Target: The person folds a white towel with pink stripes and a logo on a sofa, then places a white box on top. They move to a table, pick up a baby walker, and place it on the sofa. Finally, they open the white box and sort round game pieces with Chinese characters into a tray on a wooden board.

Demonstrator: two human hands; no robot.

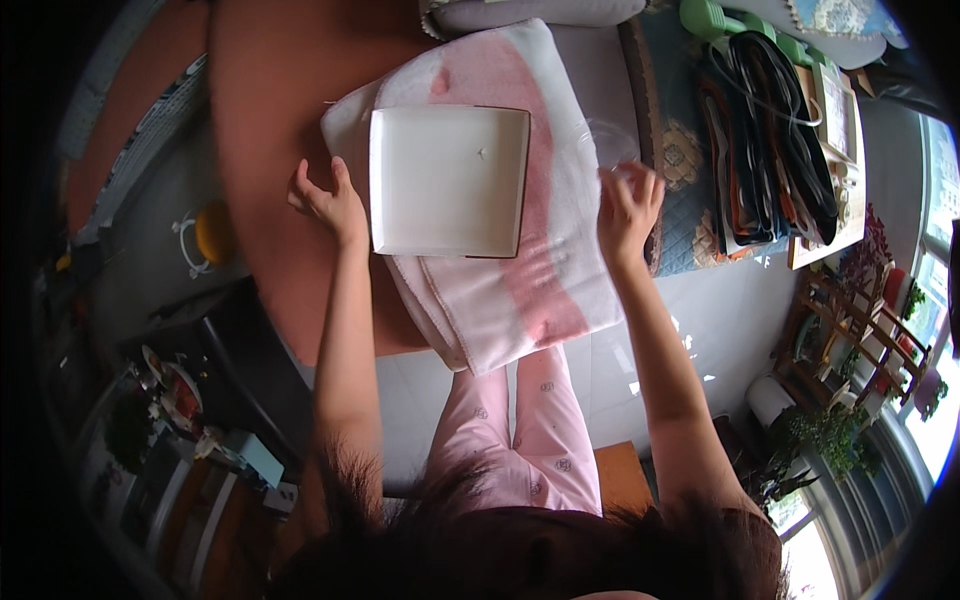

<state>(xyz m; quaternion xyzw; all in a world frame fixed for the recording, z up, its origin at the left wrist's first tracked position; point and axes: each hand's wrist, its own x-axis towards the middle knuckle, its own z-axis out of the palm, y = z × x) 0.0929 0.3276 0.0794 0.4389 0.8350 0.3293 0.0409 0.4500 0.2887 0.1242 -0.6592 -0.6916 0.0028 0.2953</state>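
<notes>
A shallow square white box lies open side up on a folded pink and white blanket. A tiny mark or scrap shows inside the box. My left hand hovers just left of the box, its thumb and fingers apart and nothing in them. Beyond the blanket's right edge is my right hand, its fingers curled together. Faint clear glints show by its fingertips, perhaps thin plastic; what it holds, if anything, I cannot make out.
The blanket rests on a reddish-brown padded surface. To the right, a blue quilted cover bears a bundle of dark folded items, with green dumbbells behind. A plant stand stands by the window. A yellow round object is at left.
</notes>
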